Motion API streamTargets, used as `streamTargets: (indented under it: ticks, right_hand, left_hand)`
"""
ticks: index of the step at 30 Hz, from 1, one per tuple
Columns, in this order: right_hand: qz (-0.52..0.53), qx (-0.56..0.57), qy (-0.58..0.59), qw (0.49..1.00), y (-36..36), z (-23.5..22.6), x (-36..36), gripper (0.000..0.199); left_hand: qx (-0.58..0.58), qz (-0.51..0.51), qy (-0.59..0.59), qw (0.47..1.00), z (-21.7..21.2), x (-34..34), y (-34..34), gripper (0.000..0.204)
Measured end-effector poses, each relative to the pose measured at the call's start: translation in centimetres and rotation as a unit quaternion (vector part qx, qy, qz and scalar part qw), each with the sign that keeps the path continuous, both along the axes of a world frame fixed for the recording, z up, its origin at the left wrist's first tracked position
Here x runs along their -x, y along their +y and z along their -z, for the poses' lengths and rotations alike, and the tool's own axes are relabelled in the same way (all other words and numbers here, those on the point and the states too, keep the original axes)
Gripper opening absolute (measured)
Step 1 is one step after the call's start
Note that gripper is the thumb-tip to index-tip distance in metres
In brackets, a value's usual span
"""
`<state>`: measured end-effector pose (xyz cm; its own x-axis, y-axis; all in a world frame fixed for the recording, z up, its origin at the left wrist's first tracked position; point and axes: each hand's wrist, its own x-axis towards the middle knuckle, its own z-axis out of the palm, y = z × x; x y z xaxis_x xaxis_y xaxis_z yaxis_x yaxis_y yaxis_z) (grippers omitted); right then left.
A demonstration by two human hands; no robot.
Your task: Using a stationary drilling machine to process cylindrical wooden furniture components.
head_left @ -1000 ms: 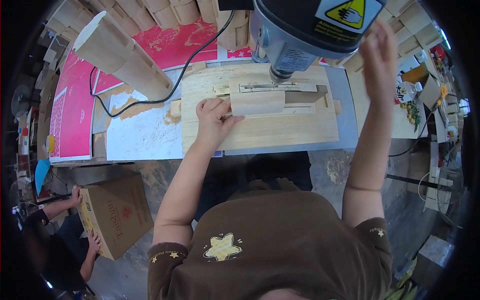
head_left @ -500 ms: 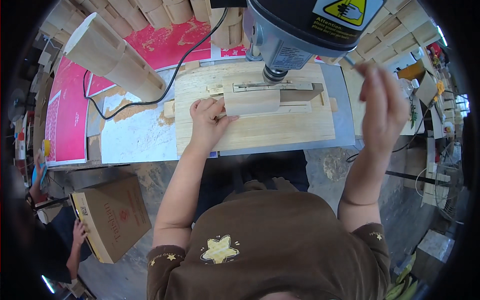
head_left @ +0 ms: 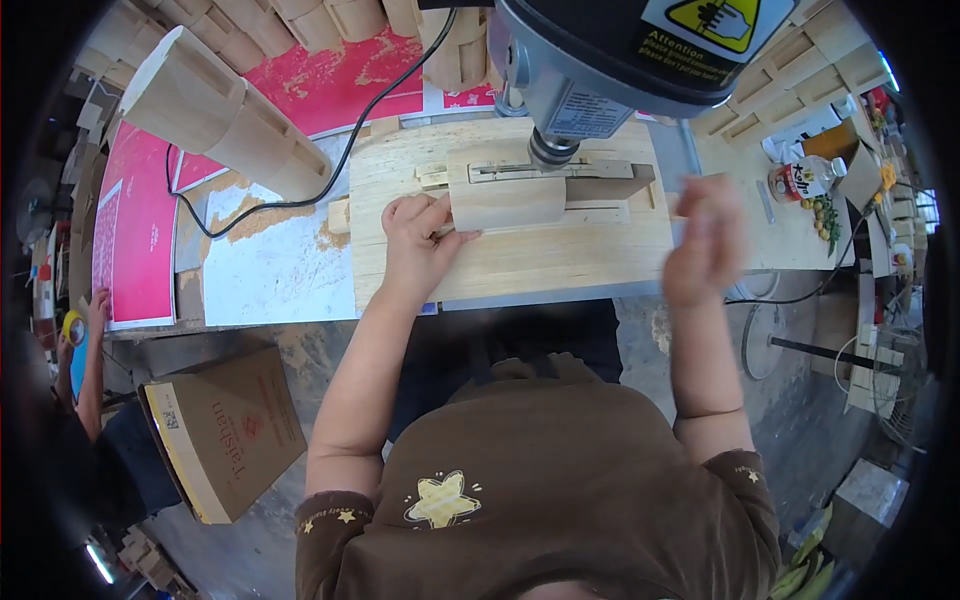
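My left hand is closed at the left end of a pale, smooth wooden piece, thumb along its front edge and fingers curled by its end. The piece lies on a flat wooden board, with a slotted metal strip along its back part. A wooden block stands at its right end. Right above the strip is the chuck of a drill press. My right hand is raised near the board's right edge, smeared by motion; whether it holds anything is unclear.
Joined wooden cylinders stand at the left beside a black cable. More wooden parts line the back. A jar stands on the right. At lower left, another person's arm shows near a cardboard box.
My right hand has moved left and nearer to me, away from the rod at the drill press's right. My left hand and the wooden piece stay put. The other person's arms have shifted.
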<state>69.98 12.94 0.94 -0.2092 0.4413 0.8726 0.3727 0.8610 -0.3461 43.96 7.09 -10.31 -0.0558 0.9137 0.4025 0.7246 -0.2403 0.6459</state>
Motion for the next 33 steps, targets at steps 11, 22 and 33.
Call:
streamTargets:
  ticks: [11, 22, 33]
  right_hand:
    - [0.031, 0.101, -0.052, 0.993, 10.4, -13.2, 3.4, 0.030]
    - [0.037, 0.138, -0.009, 0.990, -1.9, -3.6, 0.7, 0.008]
    - [0.012, -0.038, -0.025, 0.999, 1.1, 1.7, 0.6, 0.008]
  left_hand:
    - [-0.003, -0.002, 0.015, 1.000, -0.3, -3.9, 1.2, 0.044]
    - [-0.001, 0.003, 0.002, 1.000, -0.2, -3.7, 1.1, 0.042]
    - [0.001, -0.003, 0.004, 1.000, -0.2, -3.8, 1.2, 0.040]
